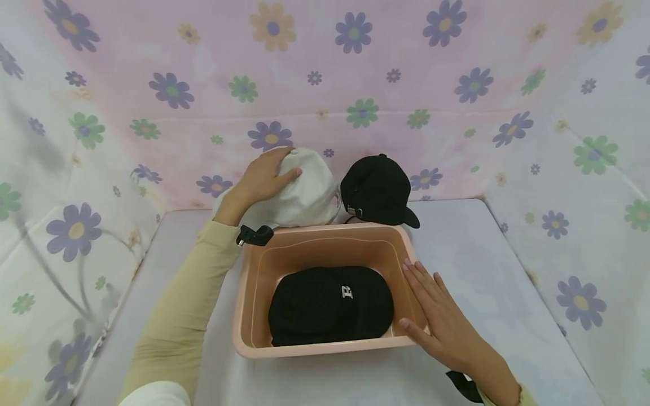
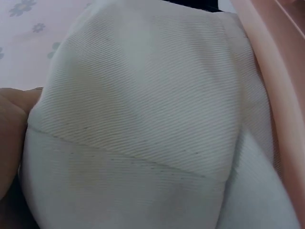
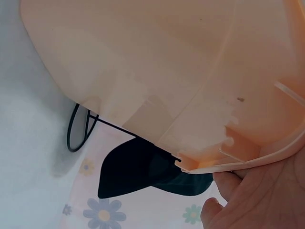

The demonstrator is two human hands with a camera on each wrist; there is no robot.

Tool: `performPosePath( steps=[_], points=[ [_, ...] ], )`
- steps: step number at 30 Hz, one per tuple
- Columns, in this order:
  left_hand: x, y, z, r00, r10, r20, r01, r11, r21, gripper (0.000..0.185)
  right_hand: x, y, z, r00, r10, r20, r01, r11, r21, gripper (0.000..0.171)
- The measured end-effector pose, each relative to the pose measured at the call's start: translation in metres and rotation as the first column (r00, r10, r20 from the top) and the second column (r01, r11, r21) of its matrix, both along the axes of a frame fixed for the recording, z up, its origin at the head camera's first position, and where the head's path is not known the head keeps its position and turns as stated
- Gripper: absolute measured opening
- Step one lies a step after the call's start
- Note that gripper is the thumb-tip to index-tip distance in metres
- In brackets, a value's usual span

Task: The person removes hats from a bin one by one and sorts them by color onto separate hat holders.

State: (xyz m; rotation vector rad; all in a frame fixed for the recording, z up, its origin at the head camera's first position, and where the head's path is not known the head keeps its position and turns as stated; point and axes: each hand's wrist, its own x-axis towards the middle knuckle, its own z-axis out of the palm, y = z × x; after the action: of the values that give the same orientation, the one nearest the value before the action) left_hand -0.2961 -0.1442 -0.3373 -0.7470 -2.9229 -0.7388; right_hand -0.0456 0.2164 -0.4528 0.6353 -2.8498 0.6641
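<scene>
Floral cloth backdrop [image 1: 457, 135], pale tabletop [image 1: 487, 270]

Only a small white embroidered logo on the black cap [image 1: 330, 304] inside the pink tub [image 1: 244, 293], toward 12 o'clock; not legible.

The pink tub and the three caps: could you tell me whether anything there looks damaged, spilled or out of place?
Nothing stands out. One black cap lies flat inside the pink tub, the white cap and the other black cap sit behind it, and nothing looks spilled or broken.
</scene>
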Motion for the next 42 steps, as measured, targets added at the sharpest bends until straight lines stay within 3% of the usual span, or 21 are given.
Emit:
performPosePath(
  steps=[5, 10, 15, 23, 30, 33, 37, 39, 42],
  points=[
    [0.003, -0.01, 0.001, 1.0, -0.001, 0.008, 0.0, 0.994, 0.114, 0.062, 0.0, 0.0, 0.0, 1.0, -0.001, 0.011, 0.001, 1.0, 0.003, 0.086],
    [0.008, -0.017, 0.005, 1.0, 0.024, 0.02, -0.027, 0.986, 0.165, 0.062, 0.0, 0.0, 0.0, 1.0, -0.009, 0.011, 0.009, 1.0, 0.004, 0.086],
    [0.016, -0.026, 0.008, 0.999, 0.035, -0.019, -0.03, 0.974, 0.225, 0.059, 0.0, -0.001, 0.0, 1.0, -0.009, 0.005, 0.009, 1.0, -0.002, 0.086],
    [0.03, -0.046, 0.002, 0.984, 0.026, -0.175, 0.044, 0.922, 0.384, 0.045, 0.0, -0.001, 0.0, 1.0, -0.016, 0.021, 0.017, 1.0, -0.006, 0.087],
    [0.042, -0.069, -0.013, 0.971, 0.144, -0.193, -0.037, 0.88, 0.474, 0.037, -0.001, -0.001, 0.001, 0.999, -0.003, 0.044, 0.004, 1.0, -0.014, 0.087],
    [0.048, -0.08, -0.022, 0.964, 0.206, -0.168, -0.092, 0.853, 0.514, 0.035, -0.001, 0.0, 0.005, 0.996, 0.013, 0.091, -0.012, 1.0, -0.008, 0.088],
    [0.055, -0.093, -0.033, 0.951, 0.289, -0.11, -0.18, 0.807, 0.562, 0.033, -0.004, 0.003, 0.021, 0.974, 0.042, 0.221, -0.048, 0.999, 0.023, 0.088],
    [0.059, -0.098, -0.039, 0.937, 0.341, -0.068, -0.238, 0.771, 0.59, 0.033, -0.007, 0.004, 0.035, 0.954, 0.059, 0.295, -0.073, 0.997, 0.038, 0.089],
    [0.064, -0.104, -0.047, 0.906, 0.422, 0.033, -0.344, 0.689, 0.638, 0.034, -0.016, 0.002, 0.059, 0.927, 0.096, 0.364, -0.123, 0.991, 0.052, 0.088]
  ],
)
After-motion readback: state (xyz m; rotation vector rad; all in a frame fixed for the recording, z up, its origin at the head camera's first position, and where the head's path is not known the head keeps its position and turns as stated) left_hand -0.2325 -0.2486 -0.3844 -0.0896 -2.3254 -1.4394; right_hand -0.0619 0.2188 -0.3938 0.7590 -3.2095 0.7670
